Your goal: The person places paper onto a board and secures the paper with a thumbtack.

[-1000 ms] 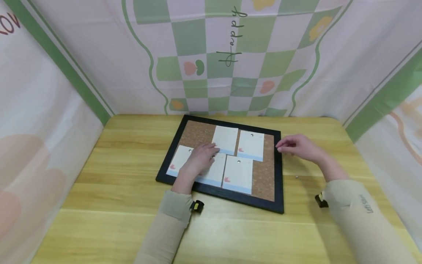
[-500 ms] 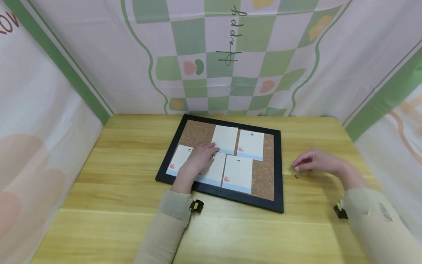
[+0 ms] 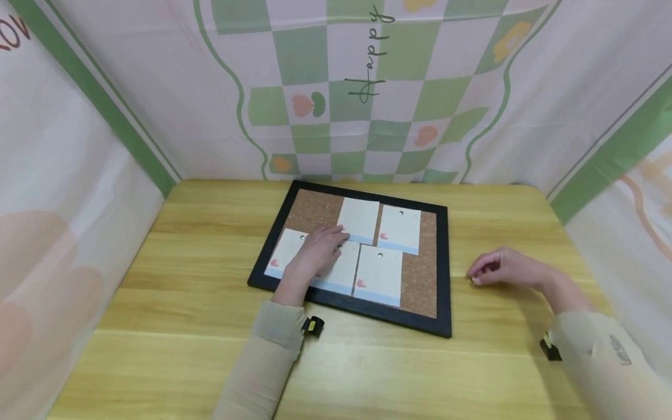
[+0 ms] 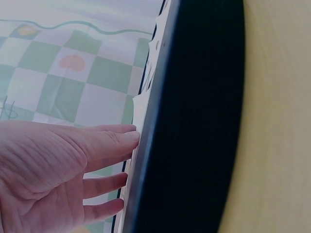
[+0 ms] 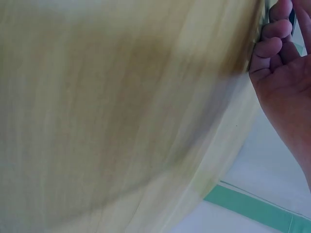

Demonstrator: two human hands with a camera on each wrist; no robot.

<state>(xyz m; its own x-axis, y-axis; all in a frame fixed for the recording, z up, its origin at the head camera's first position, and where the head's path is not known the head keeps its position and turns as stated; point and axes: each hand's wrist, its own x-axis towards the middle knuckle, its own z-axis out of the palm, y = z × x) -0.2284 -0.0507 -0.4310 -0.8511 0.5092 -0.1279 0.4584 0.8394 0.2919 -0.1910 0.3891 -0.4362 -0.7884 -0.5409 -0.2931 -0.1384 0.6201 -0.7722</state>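
Observation:
A cork board in a black frame (image 3: 443,280) lies on the table, bearing several white cards. My left hand (image 3: 317,255) rests on the lower middle card (image 3: 343,274), its fingertips reaching the upper left card (image 3: 359,216). In the left wrist view its fingers (image 4: 104,184) are extended against the board. My right hand (image 3: 501,268) is down at the wood to the right of the board. Its thumb and fingertips pinch together at a small thumbtack, which they mostly hide. The right wrist view shows the other fingers (image 5: 268,47) curled close to the table.
Silver thumbtacks show on the upper right card (image 3: 401,227), the lower right card (image 3: 379,280) and the lower left card (image 3: 283,254). Bare cork (image 3: 310,210) shows at the upper left. A printed curtain (image 3: 367,134) hangs behind the wooden table (image 3: 199,233).
My right hand has left the board's right edge, moving right and toward me down to the thumbtack on the table. The left hand stays in place on the cards.

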